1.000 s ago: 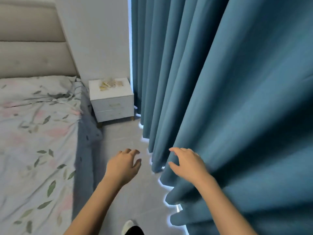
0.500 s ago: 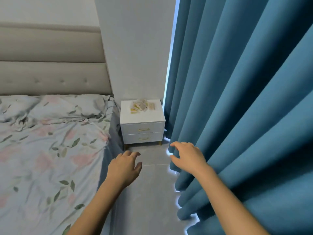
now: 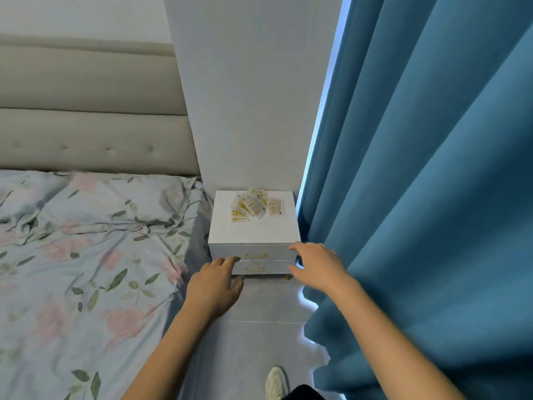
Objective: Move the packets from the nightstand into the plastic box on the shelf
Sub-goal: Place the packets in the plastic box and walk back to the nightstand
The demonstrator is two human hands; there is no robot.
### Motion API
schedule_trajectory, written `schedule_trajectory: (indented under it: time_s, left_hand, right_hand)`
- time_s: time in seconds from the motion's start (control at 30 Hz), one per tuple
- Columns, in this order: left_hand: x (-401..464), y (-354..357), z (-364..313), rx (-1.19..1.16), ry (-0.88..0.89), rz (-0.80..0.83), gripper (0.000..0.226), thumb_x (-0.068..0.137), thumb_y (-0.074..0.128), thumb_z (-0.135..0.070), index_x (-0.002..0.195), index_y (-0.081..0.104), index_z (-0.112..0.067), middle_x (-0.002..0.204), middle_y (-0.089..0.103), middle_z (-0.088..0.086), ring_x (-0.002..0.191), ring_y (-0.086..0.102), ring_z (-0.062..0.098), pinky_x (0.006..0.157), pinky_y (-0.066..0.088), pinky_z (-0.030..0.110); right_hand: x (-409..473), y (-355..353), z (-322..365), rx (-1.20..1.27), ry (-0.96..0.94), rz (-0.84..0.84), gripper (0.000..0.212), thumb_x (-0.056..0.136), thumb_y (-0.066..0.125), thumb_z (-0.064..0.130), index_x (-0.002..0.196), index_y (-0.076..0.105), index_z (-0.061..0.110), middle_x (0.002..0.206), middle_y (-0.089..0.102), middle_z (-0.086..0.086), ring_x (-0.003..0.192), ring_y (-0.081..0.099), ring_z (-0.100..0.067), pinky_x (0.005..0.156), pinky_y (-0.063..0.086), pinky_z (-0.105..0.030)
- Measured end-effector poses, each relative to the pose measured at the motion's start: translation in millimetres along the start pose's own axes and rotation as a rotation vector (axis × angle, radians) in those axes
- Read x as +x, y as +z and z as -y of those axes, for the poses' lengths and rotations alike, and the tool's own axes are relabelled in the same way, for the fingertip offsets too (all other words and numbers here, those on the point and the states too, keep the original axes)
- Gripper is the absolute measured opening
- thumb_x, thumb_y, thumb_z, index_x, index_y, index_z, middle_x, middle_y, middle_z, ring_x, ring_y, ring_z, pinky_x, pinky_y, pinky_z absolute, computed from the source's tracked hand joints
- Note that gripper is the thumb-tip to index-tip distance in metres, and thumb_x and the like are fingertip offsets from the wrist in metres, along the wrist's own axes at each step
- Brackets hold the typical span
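Several small yellow and beige packets (image 3: 250, 207) lie in a loose fan on top of a white two-drawer nightstand (image 3: 253, 230), and one separate packet (image 3: 274, 206) lies just to their right. My left hand (image 3: 215, 287) hovers in front of the drawers with relaxed fingers, holding nothing. My right hand (image 3: 317, 267) is stretched out near the nightstand's right front corner, fingers spread and empty. Both hands are short of the packets. No plastic box or shelf is in view.
A bed with a flowered sheet (image 3: 86, 269) fills the left, with a padded headboard (image 3: 86, 111) behind it. A blue curtain (image 3: 432, 197) hangs along the right, close to my right arm. A narrow strip of grey floor (image 3: 259, 342) leads to the nightstand. My shoe (image 3: 276, 382) shows at the bottom.
The view has closed in on the nightstand, which now looks larger and nearer. Both hands have reached forward toward it, still empty.
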State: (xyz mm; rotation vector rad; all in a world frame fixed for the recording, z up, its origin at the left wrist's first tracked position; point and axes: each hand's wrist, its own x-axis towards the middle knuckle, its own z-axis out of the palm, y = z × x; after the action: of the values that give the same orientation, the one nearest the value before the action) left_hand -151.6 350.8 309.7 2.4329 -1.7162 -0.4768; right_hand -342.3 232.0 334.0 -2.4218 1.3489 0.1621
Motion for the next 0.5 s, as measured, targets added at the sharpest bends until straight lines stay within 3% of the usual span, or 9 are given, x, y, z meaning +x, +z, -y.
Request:
schedule_trajectory:
  time_s: [0.23,0.5]
  left_hand:
    - [107,-25,13,-0.004,-0.105,-0.013,0.047,0.097,0.044,-0.044,0.140,0.043,-0.028,0.137,0.053,0.002,0.123,0.052,0.026,0.093,0.046,0.037]
    - [239,-25,69,-0.045,-0.191,-0.012,0.045,0.097,0.044,-0.041,0.139,0.046,-0.027,0.135,0.055,0.002,0.120,0.054,0.026,0.091,0.047,0.037]
  right_hand:
    - [130,-37,-7,-0.069,-0.106,0.068,0.046,0.095,0.048,0.041,0.139,0.045,0.027,0.134,0.058,0.000,0.122,0.052,-0.025,0.098,0.046,-0.041]
    - [280,-32,-10,-0.083,-0.123,0.132,0.041,0.099,0.043,0.034,0.139,0.045,0.027,0.136,0.058,-0.002,0.121,0.054,-0.025,0.097,0.048,-0.042]
